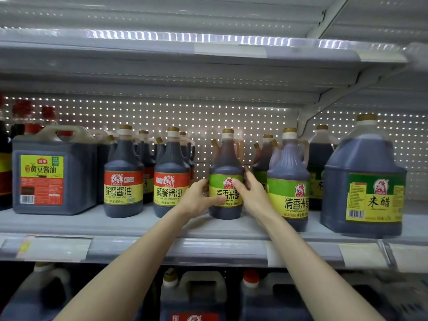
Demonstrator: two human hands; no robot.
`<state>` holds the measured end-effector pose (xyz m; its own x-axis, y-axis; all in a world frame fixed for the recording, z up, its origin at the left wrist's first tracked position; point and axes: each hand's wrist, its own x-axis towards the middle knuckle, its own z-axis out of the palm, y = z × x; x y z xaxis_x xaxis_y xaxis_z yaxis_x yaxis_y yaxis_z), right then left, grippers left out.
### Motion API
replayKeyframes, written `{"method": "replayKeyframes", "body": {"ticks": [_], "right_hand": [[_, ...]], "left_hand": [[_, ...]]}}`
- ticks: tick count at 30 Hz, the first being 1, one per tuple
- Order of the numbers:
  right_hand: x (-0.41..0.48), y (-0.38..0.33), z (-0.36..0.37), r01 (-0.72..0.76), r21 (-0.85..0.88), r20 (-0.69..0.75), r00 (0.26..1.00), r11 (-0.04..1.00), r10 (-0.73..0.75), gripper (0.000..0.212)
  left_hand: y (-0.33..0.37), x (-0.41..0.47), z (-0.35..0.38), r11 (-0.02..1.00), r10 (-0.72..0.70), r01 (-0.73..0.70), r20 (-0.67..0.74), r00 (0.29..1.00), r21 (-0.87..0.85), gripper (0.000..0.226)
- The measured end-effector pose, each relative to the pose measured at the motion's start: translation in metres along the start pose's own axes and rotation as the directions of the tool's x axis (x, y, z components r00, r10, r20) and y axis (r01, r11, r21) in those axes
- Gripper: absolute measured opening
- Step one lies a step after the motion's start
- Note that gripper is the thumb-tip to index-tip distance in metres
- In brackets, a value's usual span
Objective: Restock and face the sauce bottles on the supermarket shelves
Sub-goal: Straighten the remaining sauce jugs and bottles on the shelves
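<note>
both hands hold one green-labelled vinegar bottle [225, 158], which stands upright on the middle shelf [139, 224] near its front edge. the left hand [196, 200] wraps its fingers [216, 199] round the bottle's left side with the thumb across the label, and the right hand [252, 193] curls round the right side, thumb on the label's top. the bottle stands apart from a red-labelled soy sauce bottle [171, 172] on its left and near a second green-labelled bottle [288, 181] on its right.
</note>
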<state>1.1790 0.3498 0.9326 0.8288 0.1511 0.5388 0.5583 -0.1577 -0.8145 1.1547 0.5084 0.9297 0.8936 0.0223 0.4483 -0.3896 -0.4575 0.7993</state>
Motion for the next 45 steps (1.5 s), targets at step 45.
{"method": "replayKeyframes", "body": {"ticks": [45], "right_hand": [[-0.0092,-0.0084,0.0002,0.01,-0.098,-0.023,1.0,0.995,-0.012,0.046]], "left_hand": [[0.0083,-0.0074,0.0021,0.995,-0.07,0.072,0.034,0.997,-0.072,0.051]]}}
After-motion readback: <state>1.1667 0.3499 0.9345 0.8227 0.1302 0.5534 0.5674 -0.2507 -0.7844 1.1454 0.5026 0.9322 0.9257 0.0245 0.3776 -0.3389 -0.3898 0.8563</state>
